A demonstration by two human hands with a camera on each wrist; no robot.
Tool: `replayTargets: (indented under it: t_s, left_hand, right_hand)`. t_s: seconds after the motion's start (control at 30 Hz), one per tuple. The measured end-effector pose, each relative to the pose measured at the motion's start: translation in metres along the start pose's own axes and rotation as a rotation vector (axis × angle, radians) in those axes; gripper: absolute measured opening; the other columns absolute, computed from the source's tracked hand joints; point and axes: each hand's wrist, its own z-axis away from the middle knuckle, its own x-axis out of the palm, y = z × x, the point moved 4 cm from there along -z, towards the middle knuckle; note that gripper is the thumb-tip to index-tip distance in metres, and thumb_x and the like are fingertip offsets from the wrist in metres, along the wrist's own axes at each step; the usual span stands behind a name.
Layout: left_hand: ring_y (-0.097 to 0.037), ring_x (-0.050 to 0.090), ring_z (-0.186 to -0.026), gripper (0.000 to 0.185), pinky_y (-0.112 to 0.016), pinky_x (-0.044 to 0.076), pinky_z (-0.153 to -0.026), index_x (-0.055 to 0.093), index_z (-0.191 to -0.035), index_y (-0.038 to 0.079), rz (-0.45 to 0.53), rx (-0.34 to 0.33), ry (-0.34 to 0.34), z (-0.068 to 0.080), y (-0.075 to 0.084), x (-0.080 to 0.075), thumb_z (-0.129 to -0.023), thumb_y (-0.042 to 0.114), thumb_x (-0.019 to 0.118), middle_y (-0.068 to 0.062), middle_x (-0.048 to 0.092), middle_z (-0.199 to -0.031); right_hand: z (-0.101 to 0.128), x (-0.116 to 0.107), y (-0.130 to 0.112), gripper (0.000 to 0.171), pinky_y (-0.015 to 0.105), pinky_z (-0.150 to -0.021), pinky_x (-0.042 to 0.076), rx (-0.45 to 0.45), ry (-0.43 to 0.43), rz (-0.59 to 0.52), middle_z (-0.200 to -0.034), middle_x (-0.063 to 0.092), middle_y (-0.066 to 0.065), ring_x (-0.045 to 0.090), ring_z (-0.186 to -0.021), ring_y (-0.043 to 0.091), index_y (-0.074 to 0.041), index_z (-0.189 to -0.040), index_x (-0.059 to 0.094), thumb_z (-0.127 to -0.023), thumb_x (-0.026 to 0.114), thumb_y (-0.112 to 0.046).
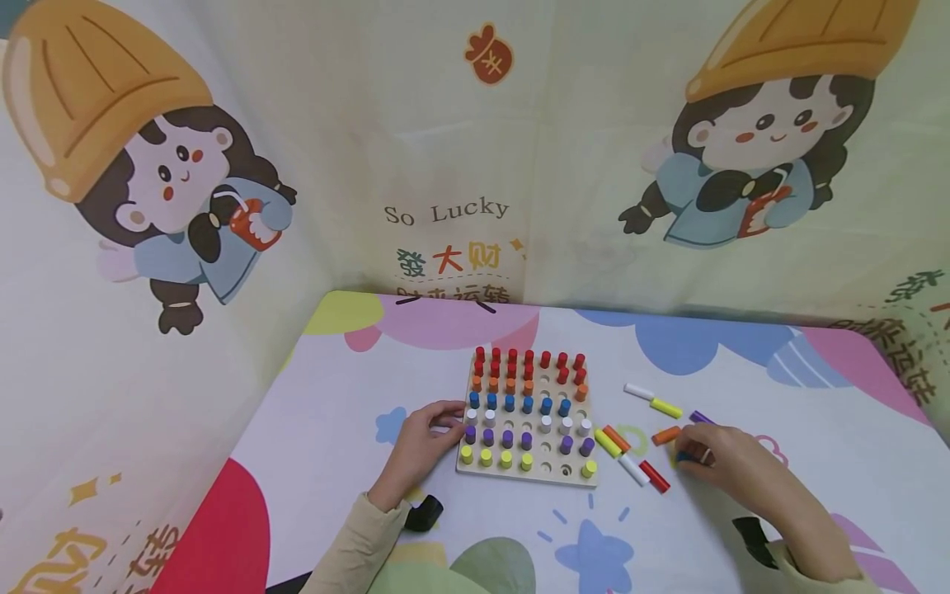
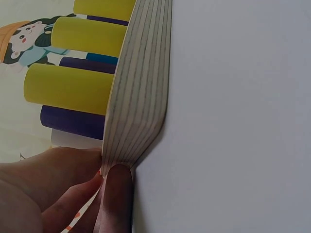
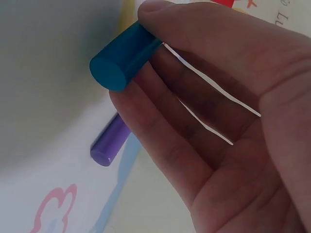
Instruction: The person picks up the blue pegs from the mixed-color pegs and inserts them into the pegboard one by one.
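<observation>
A wooden pegboard [image 1: 534,476] holds rows of coloured pegs: red at the back, then orange, blue, white, purple and yellow at the front. Bare holes show among some rows. My left hand [image 1: 423,445] grips the board's left side. Up close in the left wrist view, fingertips of that hand [image 2: 48,179] pinch the layered board edge [image 2: 141,82] near a corner. To the right of the board, my right hand [image 1: 731,462] is low over the table. Its thumb and fingers pinch a blue peg [image 3: 121,60], with a purple peg [image 3: 112,141] lying beyond it.
Loose pegs lie between board and right hand: a white peg [image 1: 638,390], a yellow peg [image 1: 665,408], an orange peg [image 1: 666,435], a red peg [image 1: 655,477] and several more. A printed cloth [image 1: 334,511] covers the table, and a patterned backdrop [image 1: 579,165] rises behind.
</observation>
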Motion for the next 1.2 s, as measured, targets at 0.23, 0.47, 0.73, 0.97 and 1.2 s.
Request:
replayTargets:
  t_s: [0.23, 0.47, 0.73, 0.97, 1.2]
  left_hand:
    - [-0.014, 0.066, -0.098, 0.034, -0.020, 0.055, -0.078, 0.067, -0.126, 0.013, 0.002, 0.011, 0.002, 0.001, 0.001, 0.000, -0.093, 0.020, 0.070, -0.002, 0.069, -0.114]
    - [-0.014, 0.066, -0.098, 0.033, -0.020, 0.055, -0.078, 0.067, -0.126, 0.014, -0.004, 0.010, 0.003, 0.000, -0.001, 0.000, -0.093, 0.020, 0.070, -0.002, 0.069, -0.114]
    - [-0.015, 0.066, -0.098, 0.033, -0.019, 0.055, -0.078, 0.067, -0.125, 0.014, 0.001, 0.012, 0.001, 0.000, -0.001, 0.001, -0.093, 0.019, 0.070, -0.003, 0.069, -0.115]
    - [-0.015, 0.066, -0.098, 0.033, -0.018, 0.055, -0.077, 0.067, -0.125, 0.014, 0.005, 0.003, 0.001, 0.001, -0.001, 0.001, -0.093, 0.019, 0.070, -0.003, 0.069, -0.115]
    - [-0.016, 0.066, -0.099, 0.033, -0.018, 0.055, -0.078, 0.066, -0.126, 0.013, 0.010, 0.003, -0.001, 0.001, 0.000, 0.001, -0.093, 0.019, 0.070, -0.003, 0.069, -0.116]
  right_hand:
    - [-0.002, -0.001, -0.005, 0.026, 0.022, -0.060, 0.051, -0.066, 0.065, 0.001, -0.081, 0.058, -0.017, 0.052, -0.070, -0.006, -0.016, -0.097, 0.075, -0.075, 0.083, -0.004]
    - [-0.007, -0.004, -0.012, 0.022, 0.023, -0.063, 0.054, -0.080, 0.066, 0.028, -0.085, 0.060, -0.015, 0.057, -0.071, -0.004, -0.014, -0.096, 0.076, -0.077, 0.081, -0.005]
    - [-0.017, -0.004, -0.020, 0.018, 0.024, -0.063, 0.055, -0.040, 0.037, -0.003, -0.084, 0.060, -0.012, 0.061, -0.073, 0.000, -0.012, -0.093, 0.074, -0.078, 0.081, -0.005]
    - [-0.023, -0.005, -0.024, 0.018, 0.027, -0.066, 0.058, -0.045, 0.055, -0.002, -0.084, 0.061, -0.009, 0.066, -0.075, 0.006, -0.008, -0.094, 0.074, -0.077, 0.082, -0.007]
    - [-0.027, -0.004, -0.027, 0.020, 0.032, -0.070, 0.059, -0.035, 0.037, -0.010, -0.088, 0.064, -0.006, 0.068, -0.077, 0.011, -0.007, -0.097, 0.073, -0.079, 0.081, -0.005]
